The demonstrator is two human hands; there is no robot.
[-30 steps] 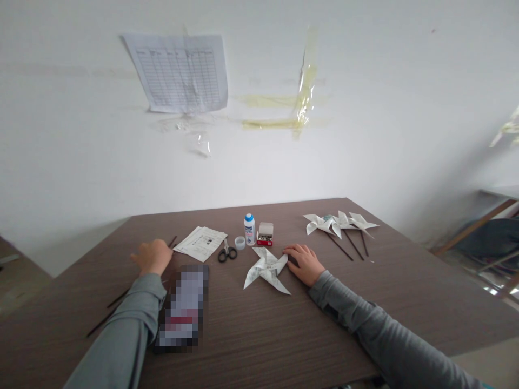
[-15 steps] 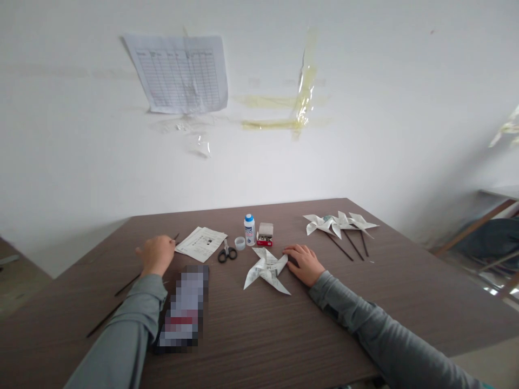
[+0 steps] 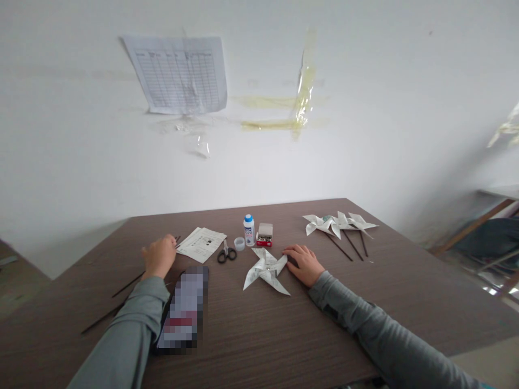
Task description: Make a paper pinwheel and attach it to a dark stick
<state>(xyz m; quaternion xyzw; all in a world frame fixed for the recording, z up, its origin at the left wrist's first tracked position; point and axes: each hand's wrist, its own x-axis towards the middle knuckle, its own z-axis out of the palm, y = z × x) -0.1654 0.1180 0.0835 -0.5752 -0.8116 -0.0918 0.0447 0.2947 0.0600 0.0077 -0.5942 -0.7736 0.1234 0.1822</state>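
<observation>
My left hand (image 3: 159, 256) is closed on a thin dark stick (image 3: 127, 284) that runs slantwise under it, at the left of the brown table (image 3: 284, 335). Just right of that hand lie printed paper sheets (image 3: 201, 243). My right hand (image 3: 303, 263) rests flat and open on the table, its fingertips touching the right tip of a folded paper pinwheel (image 3: 265, 270) that has no stick. Both arms wear grey sleeves.
A second dark stick (image 3: 99, 320) lies near the left edge. Black scissors (image 3: 226, 253), a small clear cap (image 3: 239, 243), a white glue bottle (image 3: 249, 229) and a red box of pins (image 3: 265, 234) sit mid-table. Three sticked pinwheels (image 3: 340, 224) lie far right. A blurred flat object (image 3: 182, 310) lies by my left forearm.
My left hand has shifted right and away from me, carrying the stick with it. My right hand and the pinwheel have stayed put.
</observation>
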